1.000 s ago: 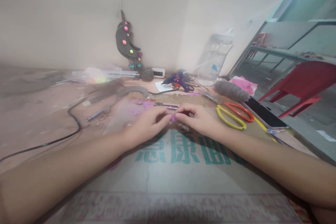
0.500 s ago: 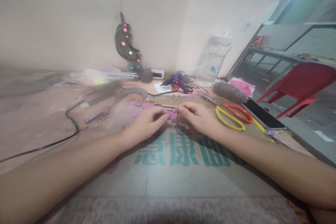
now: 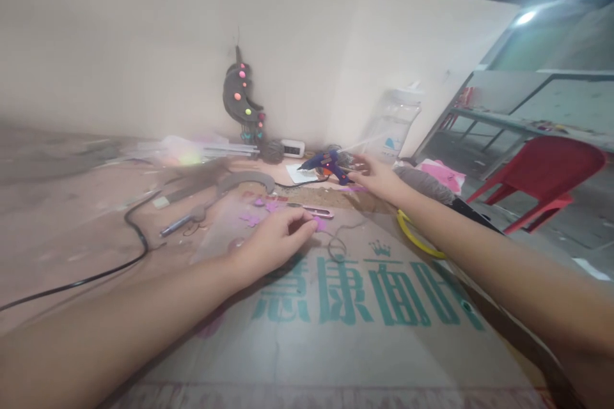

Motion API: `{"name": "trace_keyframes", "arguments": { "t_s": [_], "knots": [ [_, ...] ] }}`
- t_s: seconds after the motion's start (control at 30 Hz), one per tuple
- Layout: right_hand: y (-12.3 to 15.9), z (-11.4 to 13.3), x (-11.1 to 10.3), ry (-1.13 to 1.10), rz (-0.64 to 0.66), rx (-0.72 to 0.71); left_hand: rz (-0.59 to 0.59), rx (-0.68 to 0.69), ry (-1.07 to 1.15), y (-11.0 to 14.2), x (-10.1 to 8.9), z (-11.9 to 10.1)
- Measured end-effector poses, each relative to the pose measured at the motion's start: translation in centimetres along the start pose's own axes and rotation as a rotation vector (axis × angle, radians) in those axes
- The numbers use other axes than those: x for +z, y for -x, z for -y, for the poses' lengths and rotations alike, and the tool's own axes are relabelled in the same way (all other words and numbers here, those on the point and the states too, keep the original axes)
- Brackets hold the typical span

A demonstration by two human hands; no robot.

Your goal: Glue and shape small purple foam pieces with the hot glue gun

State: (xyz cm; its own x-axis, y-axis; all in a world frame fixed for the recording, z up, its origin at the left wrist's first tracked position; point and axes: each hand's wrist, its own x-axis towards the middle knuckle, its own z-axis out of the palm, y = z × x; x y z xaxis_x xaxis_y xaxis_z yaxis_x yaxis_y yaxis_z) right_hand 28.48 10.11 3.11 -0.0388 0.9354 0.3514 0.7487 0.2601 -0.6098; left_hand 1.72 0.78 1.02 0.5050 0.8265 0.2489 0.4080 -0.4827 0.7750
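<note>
My left hand [image 3: 283, 233] pinches a small purple cut-out piece [image 3: 320, 223] between thumb and fingertips, low over the printed sheet [image 3: 316, 345]. A thin grey string [image 3: 338, 249] curls on the sheet just right of that piece. My right hand [image 3: 377, 177] is stretched forward at the handle of a blue glue gun [image 3: 326, 163], its fingers apart; whether they touch the handle I cannot tell. Other purple cut-outs [image 3: 249, 220] lie beyond my left hand, near a slim utility knife [image 3: 319, 211].
Behind the glue gun stands a clear water bottle [image 3: 391, 124]. Yellow-handled scissors [image 3: 415, 236] and a grey yarn skein [image 3: 425, 182] lie by my right forearm, which partly covers them. A black cable [image 3: 139, 236] crosses the left side. A decorated dark crescent [image 3: 237, 96] hangs on the wall.
My right hand has left the purple piece and moved forward and right to the glue gun's handle. My left hand keeps the piece. The view has tilted up slightly.
</note>
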Motion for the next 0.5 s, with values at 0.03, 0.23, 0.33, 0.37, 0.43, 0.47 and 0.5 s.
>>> {"name": "trace_keyframes", "arguments": {
  "t_s": [0.03, 0.23, 0.33, 0.37, 0.43, 0.47, 0.5],
  "knots": [
    [-0.7, 0.2, 0.5, 0.006, 0.014, -0.007, 0.004, -0.006, 0.006, 0.0, 0.0, 0.0],
    [-3.6, 1.3, 3.1, 0.058, 0.140, -0.009, 0.006, -0.011, 0.036, -0.1, -0.1, 0.0],
    [-3.9, 1.3, 3.9, 0.102, 0.119, 0.051, 0.004, -0.028, 0.072, -0.1, -0.1, 0.2],
    [-3.9, 1.3, 3.9, 0.112, 0.102, 0.070, 0.007, -0.036, 0.090, -0.2, -0.1, 0.2],
    [-3.7, 1.5, 3.6, 0.119, 0.075, 0.096, 0.012, -0.054, 0.124, -0.2, -0.1, 0.3],
    [-3.5, 1.8, 3.2, 0.117, 0.068, 0.107, 0.012, -0.061, 0.135, -0.2, 0.0, 0.4],
    [-3.3, 2.0, 2.7, 0.111, 0.066, 0.118, 0.011, -0.065, 0.141, -0.2, 0.0, 0.5]
  ]
}}
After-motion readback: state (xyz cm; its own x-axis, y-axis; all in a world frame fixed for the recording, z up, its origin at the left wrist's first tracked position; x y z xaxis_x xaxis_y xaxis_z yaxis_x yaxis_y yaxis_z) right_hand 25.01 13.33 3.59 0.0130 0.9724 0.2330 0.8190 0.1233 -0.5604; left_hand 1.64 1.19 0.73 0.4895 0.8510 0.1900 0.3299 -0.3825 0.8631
